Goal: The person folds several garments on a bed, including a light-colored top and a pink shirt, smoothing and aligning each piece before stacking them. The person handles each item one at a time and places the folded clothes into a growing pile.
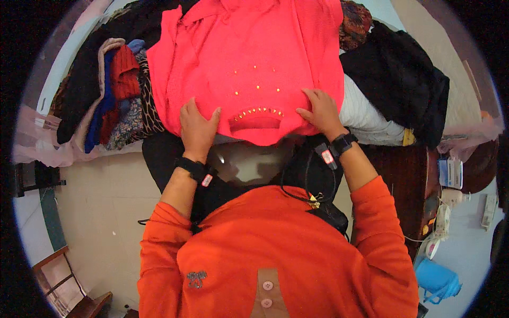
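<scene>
A bright pink sweater (246, 47) lies spread on the bed before me, its beaded neckline facing my body. Gold-coloured studs dot its front. My left hand (197, 126) rests on the sweater's near left part, thumb and fingers apart. On the near right part lies my right hand (321, 110), its fingers spread and slightly bent. Neither hand shows a fold of cloth closed in its fingers. Both wrists wear black bands with small devices.
Piled clothes (123, 75) lie left of the sweater. At right are a black garment (397, 79) and a white quilted cloth (368, 115). A dark wooden cabinet (401, 190) stands near my right arm, and a black cable (283, 179) hangs before my body.
</scene>
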Demonstrator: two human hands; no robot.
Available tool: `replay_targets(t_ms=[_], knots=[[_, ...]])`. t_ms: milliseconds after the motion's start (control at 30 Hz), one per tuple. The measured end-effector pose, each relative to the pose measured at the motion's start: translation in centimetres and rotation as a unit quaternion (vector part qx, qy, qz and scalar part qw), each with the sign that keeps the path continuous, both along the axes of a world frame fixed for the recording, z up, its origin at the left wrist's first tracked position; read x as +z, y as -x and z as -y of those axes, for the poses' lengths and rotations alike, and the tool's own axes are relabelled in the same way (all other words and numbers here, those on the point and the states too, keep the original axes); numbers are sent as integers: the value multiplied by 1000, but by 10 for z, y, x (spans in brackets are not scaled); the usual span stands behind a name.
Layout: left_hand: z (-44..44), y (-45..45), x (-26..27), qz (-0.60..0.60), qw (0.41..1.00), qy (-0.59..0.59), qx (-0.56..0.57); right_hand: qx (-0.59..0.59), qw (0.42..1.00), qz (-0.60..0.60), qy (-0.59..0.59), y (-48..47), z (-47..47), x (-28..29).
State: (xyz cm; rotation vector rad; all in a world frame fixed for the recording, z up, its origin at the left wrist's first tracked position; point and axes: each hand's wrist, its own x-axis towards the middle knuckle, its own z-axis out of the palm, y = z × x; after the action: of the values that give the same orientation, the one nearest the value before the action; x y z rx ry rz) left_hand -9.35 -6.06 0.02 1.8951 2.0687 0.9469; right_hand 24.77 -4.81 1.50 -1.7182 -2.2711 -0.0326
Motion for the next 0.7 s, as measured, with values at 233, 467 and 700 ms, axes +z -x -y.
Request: replay_targets(t_ms=[233,467,700], knots=[[-1,1,3,-99,995,15,23,113,981,-149,51,-1,1,36],[-18,3,8,0,988,154,2,232,945,-215,81,17,3,51],[-9,-24,19,6,974,-52,-222,254,897,-70,354,49,9,44]])
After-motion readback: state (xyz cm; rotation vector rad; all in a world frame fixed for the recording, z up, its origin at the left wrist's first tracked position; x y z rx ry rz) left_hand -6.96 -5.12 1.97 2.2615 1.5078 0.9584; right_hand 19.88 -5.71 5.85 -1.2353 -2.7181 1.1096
